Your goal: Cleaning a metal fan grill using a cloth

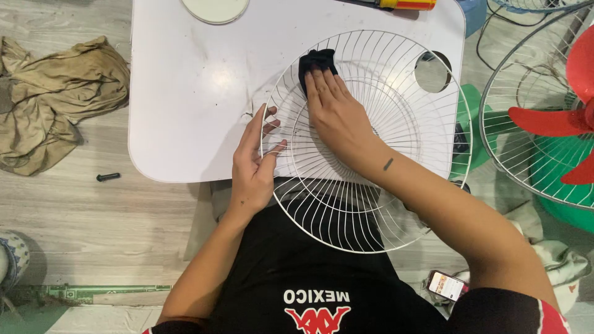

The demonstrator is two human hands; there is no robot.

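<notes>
Closest to me is my black shirt point(309, 272), and just past my right elbow a phone point(445, 285) lies on the floor with its screen lit. Over my lap hangs the near edge of a white wire fan guard point(371, 185), whose far half rests on a low white table point(185, 93). My left hand point(252, 164) grips the guard's rim at its left side, thumb on one side of the wire ring and fingers curled round the other, closed on it. My right hand point(337, 108) lies inside the guard, fingers stretched out flat and together, pressing a black cloth point(317, 62) against the wires near the upper left of the rim; the cloth sticks out just beyond my fingertips. Left of the table, a small black bolt point(107, 177) sits on the wooden floor, and beyond it a crumpled tan rag point(55, 99). To my right stands another fan with red blades point(566, 117) behind its own guard. At the table's far edge are a round white disc point(215, 8) and a yellow-handled tool point(407, 4).
</notes>
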